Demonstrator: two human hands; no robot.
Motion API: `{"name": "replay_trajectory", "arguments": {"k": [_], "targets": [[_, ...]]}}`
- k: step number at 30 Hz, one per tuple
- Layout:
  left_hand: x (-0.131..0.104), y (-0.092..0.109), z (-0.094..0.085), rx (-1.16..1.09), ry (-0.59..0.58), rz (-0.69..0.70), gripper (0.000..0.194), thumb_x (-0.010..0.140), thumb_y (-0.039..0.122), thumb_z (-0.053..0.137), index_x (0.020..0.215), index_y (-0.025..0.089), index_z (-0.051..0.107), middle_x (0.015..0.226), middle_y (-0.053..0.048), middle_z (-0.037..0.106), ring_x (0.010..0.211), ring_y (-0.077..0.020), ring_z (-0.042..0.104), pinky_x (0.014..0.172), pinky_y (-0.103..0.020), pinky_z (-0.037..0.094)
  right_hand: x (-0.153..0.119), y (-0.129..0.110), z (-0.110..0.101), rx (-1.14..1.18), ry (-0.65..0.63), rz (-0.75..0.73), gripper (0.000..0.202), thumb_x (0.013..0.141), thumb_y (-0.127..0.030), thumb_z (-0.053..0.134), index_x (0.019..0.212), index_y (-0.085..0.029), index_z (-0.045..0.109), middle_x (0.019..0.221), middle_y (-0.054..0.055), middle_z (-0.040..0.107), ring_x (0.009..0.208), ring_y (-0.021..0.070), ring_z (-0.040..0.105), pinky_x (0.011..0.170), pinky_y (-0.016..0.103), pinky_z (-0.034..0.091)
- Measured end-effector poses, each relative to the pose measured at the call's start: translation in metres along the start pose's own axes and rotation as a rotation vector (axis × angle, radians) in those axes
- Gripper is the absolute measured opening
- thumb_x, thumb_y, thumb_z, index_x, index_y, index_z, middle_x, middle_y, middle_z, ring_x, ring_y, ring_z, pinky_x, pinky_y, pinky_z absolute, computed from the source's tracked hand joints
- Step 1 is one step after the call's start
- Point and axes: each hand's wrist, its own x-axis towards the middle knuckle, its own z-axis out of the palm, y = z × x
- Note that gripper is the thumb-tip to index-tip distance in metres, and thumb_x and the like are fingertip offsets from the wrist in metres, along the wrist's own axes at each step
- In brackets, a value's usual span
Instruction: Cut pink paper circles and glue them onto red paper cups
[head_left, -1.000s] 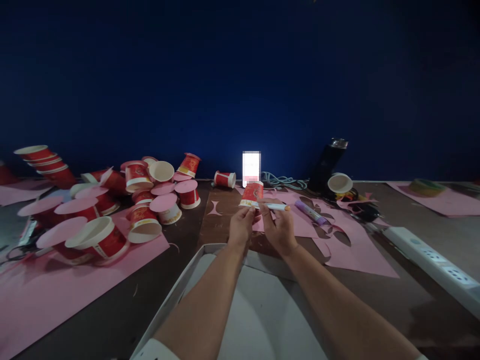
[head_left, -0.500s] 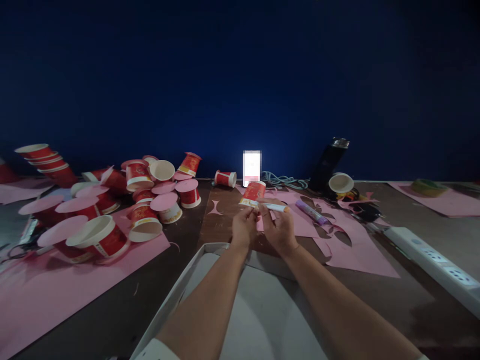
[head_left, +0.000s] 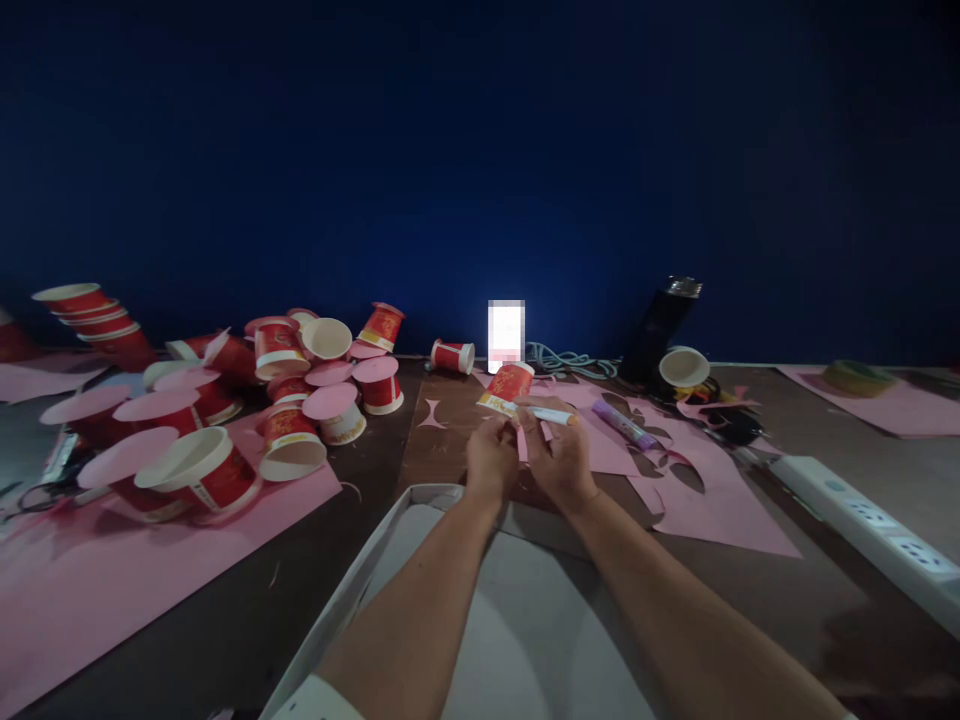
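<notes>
From where I stand, the head view shows the left hand [head_left: 492, 460], fingers pinching a red printed paper cup [head_left: 511, 382] tilted above the brown counter [head_left: 430, 460]. The right hand [head_left: 561, 462] has its fingers around a slim white pen-like stick [head_left: 549, 413], its end near the cup's rim; contact I cannot tell. Lining up the two seems to call for a steady left grip.

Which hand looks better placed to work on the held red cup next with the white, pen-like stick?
Probably the right: the right hand holds the white, pen-like stick close by the red cup, while the left hand is at the cup's lower edge, seemingly steadying it.
</notes>
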Motion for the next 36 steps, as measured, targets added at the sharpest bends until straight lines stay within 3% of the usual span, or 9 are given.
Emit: {"name": "replay_trajectory", "arguments": {"k": [20,36], "targets": [[-0.0055,0.0017,-0.0032,0.202,-0.012,0.080,0.020,0.075,0.012,0.044,0.063,0.017,0.059,0.067,-0.005,0.061,0.063,-0.0142,0.051,0.061,-0.025,0.033,0.0001,-0.0002,-0.0002,-0.030,0.087,0.006,0.015,0.089,-0.025,0.050,0.088,-0.019,0.064,0.090,0.009,0.069,0.089,0.0216,0.063,0.081,0.038,0.047],[-0.0080,-0.0018,-0.0013,0.245,-0.030,0.050,0.017,0.074,0.013,0.048,0.058,0.018,0.053,0.061,-0.003,0.058,0.057,-0.0133,0.046,0.055,-0.024,0.027,0.0002,0.0008,0.0008,-0.034,0.030,0.017,0.016,0.089,-0.026,0.050,0.091,-0.020,0.065,0.089,0.009,0.069,0.088,0.0221,0.063,0.084,0.041,0.046]]}}
